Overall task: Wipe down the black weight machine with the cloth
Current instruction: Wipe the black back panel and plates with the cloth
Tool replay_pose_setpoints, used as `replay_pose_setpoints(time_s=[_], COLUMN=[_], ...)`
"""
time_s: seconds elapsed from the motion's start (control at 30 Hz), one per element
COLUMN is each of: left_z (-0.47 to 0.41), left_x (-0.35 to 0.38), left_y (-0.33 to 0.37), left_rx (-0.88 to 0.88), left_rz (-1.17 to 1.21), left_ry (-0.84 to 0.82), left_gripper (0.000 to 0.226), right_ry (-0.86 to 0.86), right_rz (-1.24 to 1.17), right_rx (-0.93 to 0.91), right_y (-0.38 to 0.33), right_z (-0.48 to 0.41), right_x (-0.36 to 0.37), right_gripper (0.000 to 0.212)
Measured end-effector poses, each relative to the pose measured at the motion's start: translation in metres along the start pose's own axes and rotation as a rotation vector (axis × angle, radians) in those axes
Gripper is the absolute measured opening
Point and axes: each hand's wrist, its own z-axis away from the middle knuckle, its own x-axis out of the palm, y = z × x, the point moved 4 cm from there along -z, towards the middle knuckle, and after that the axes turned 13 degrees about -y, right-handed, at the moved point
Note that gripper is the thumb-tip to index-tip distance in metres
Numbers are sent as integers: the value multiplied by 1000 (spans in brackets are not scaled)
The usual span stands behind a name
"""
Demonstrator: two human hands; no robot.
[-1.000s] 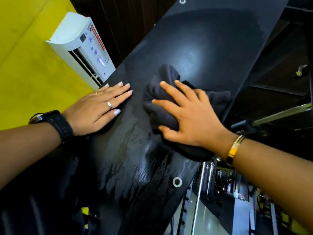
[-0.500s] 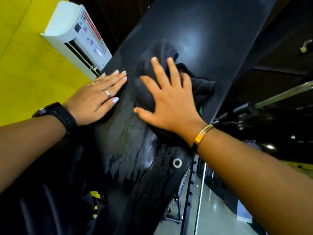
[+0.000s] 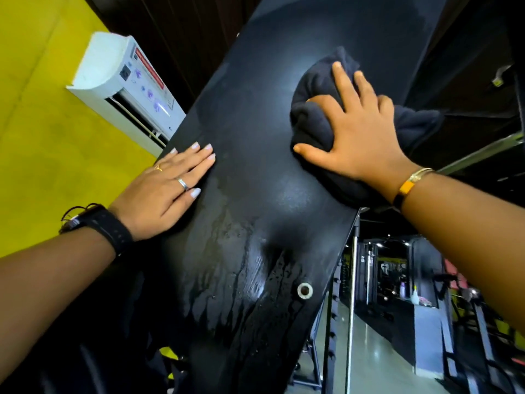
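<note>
The black weight machine's flat panel (image 3: 255, 137) runs diagonally through the head view, with wet streaks on its lower part around a metal bolt (image 3: 304, 290). A dark bunched cloth (image 3: 315, 120) lies on the panel near its right edge. My right hand (image 3: 360, 132) presses on the cloth with fingers spread and slightly bent over the folds, thumb at the lower left. My left hand (image 3: 167, 189) rests flat on the panel's left edge, fingers straight, holding nothing.
A white air conditioner (image 3: 122, 86) hangs on the yellow wall (image 3: 42, 137) at left. A metal bar (image 3: 483, 155) and dark frame parts stand right of the panel. Below right, more gym machines and a shiny floor (image 3: 366, 351) show.
My right hand has slid the cloth up and to the right across the panel. My left hand stays flat on the left edge.
</note>
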Motion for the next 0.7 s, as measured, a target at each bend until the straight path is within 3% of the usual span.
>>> replay_pose_setpoints(time_s=[0.1, 0.17, 0.37, 0.47, 0.57, 0.7], left_z=[0, 0, 6, 9, 11, 11], left_x=[0, -1, -14, -21, -26, -31], left_y=[-2, -3, -15, -22, -23, -24], left_rx=[5, 6, -52, -74, -80, -64], left_rz=[1, 5, 158, 298, 331, 388], left_ry=[-13, -25, 30, 48, 94, 159], left_gripper=[56, 58, 51, 48, 49, 50], right_ry=[-21, -13, -57, -79, -10, 7], right_rz=[-47, -74, -104, -91, -126, -203], right_rx=[111, 78, -475, -646, -632, -384], right_y=[-24, -47, -117, -123, -118, -118], right_z=[-3, 6, 77, 93, 70, 17], right_x=[-1, 1, 12, 14, 9, 3], right_gripper=[84, 78, 73, 69, 68, 94])
